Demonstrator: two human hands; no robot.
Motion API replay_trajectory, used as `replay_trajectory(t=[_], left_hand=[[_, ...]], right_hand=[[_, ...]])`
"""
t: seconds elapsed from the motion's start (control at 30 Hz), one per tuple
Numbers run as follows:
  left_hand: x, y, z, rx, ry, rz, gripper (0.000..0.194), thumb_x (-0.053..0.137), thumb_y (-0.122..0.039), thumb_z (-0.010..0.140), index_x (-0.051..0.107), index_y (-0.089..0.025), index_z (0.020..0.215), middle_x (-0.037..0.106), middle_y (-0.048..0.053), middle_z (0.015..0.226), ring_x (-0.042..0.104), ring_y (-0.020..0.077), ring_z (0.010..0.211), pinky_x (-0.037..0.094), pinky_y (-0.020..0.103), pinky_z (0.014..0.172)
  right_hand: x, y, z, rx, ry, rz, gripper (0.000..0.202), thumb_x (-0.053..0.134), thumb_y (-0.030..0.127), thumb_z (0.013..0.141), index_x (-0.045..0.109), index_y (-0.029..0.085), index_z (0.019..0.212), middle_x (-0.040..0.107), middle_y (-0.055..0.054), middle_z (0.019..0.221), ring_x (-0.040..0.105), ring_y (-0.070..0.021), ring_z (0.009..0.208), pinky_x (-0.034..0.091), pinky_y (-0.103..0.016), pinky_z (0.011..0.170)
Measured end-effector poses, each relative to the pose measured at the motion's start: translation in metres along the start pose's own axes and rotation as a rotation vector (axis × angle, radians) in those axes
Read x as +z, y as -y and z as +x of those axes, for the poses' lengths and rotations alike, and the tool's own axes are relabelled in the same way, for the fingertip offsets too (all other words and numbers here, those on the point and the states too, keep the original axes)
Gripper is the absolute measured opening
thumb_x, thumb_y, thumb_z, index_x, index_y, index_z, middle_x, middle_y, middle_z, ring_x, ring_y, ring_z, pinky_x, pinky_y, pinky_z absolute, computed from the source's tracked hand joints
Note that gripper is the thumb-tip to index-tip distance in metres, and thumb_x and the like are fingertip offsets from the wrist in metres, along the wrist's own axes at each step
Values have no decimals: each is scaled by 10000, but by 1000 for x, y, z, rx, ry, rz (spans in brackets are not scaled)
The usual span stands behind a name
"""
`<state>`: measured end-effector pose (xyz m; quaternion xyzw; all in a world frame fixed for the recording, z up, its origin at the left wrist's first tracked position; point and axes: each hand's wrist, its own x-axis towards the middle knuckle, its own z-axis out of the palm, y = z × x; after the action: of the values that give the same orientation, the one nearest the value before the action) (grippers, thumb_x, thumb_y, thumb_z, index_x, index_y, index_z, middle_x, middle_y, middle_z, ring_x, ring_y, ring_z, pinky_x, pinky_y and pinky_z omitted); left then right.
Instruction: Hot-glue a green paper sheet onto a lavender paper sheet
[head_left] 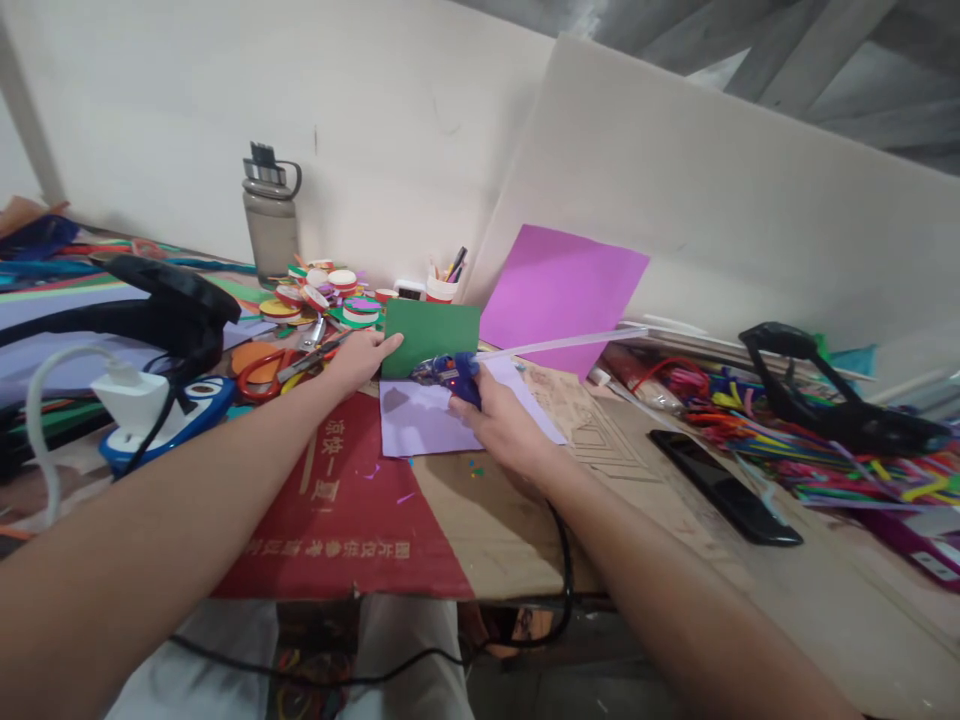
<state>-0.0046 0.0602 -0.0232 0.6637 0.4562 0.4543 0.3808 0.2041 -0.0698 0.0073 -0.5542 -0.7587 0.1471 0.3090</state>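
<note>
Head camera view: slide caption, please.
Left hand holds a green sheet; right hand grips a blue glue gun near the sheet's lower edge.

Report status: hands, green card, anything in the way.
Left hand holding green card by its left edge. Right hand gripping blue glue gun, tip near card's lower edge. Black cord looping close by, possible snag.
</note>
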Motion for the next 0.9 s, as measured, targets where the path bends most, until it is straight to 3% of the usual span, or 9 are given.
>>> replay_trajectory(t=[0.2,0.5,0.77,0.9], left_hand=[[1,2,1,95,-3,27,465,579,-607,742,515,-181,567,453,-37,488,443,119,498,316,233,474],[2,-6,-5,125,-16,51,496,551,-583,767,358,-199,519,276,-63,466,270,85,459,211,238,458],[1,-13,-7,128,-50,147,500,577,-505,786,337,-195,475,297,-50,463,293,94,475,220,247,473],[1,-7,-4,105,-46,88,475,603,-552,765,458,-186,499,422,-29,477,404,116,497,278,242,472]], right_hand=[[18,6,8,-25,39,-11,424,520,264,895,417,170,1295,623,-138,1200,578,-246,1117,442,-359,902],[29,14,12,21,70,-129,326,507,250,904,446,154,1209,666,-146,1066,637,-249,955,459,-338,794],[34,11,15,0,72,-200,317,492,248,902,461,141,1199,653,-165,1095,631,-261,976,460,-360,825],[22,9,12,53,60,-198,345,494,253,898,457,149,1224,660,-158,1084,634,-273,983,463,-366,827]])
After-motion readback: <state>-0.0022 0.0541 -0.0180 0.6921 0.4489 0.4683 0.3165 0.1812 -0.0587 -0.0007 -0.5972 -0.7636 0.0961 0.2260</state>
